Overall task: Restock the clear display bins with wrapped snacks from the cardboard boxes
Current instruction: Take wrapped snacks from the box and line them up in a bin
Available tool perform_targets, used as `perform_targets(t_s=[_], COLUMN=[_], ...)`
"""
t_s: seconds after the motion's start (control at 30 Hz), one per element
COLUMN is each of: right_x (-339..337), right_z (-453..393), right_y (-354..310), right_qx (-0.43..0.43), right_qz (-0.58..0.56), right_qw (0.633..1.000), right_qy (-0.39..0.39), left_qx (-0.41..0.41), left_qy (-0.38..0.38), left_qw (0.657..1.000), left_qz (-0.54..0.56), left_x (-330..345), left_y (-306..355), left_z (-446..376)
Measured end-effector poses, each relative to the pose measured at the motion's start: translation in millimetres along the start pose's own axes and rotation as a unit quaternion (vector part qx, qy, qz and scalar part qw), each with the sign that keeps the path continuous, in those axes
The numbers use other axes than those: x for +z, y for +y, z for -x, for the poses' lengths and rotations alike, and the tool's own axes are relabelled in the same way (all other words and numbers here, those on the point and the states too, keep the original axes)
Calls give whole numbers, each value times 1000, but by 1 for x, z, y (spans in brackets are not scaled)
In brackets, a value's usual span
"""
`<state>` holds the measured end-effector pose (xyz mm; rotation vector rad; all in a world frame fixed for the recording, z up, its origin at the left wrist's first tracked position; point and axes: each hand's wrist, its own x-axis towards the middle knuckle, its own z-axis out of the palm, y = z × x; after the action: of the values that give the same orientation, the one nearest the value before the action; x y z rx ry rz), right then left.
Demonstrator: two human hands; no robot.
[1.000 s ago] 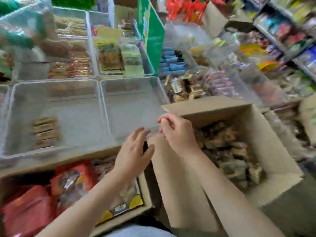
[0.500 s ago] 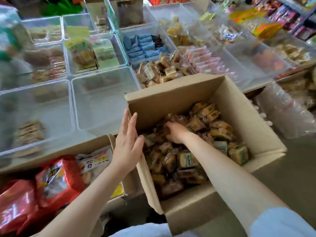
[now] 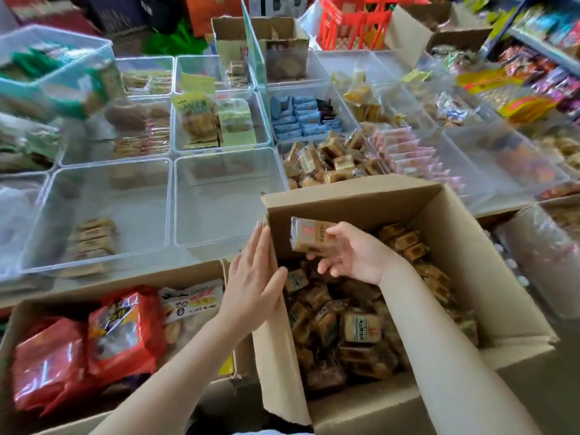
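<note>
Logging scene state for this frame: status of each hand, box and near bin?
left hand: open, flat against box flap
right hand: holding wrapped snack, lifted above the pile
snack box: open, about half full
red-bag box: open, stocked
middle bin: empty
left bin: nearly empty

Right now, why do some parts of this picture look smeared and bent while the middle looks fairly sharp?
Head view: the wrapped snack in the right hand and the left hand on the cardboard box wall read fairly sharp; the red packets and far shelves smear; bin edges bow at the wide-angle margins; the clear bins show soft glare.
</note>
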<state>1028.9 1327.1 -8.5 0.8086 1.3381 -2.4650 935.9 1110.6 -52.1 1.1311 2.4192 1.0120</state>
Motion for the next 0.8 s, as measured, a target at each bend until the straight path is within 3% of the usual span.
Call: perform_targets(t_s=[0.13,0.23,0.37,0.53,0.67,0.8], right_x=[48,95,170,258,307,334], right_z=[-9,-39,-110,-223,-301,-376], right_y=[-17,-21,-19,6,27,46], right_qx=[-80,-88,-61,-19,14,10], right_qz=[-58,-80,-72,-100,-90,-22], right_qw=[990,985,992,992,987,988], right_qy=[-103,-123,-80,80,132,154], left_qx=[-58,-122,-194,-270,-261,-239], left_qy=[44,61,95,92,52,-7], left_qw=[997,991,975,946,940,949], left_qz=[15,-13,-54,-153,-213,-206], left_x=[-28,-62,-125,-208,-255,-270], left_y=[-39,-89,-172,-294,-362,-412], left_z=[-7,-13,-16,-10,-19,-21])
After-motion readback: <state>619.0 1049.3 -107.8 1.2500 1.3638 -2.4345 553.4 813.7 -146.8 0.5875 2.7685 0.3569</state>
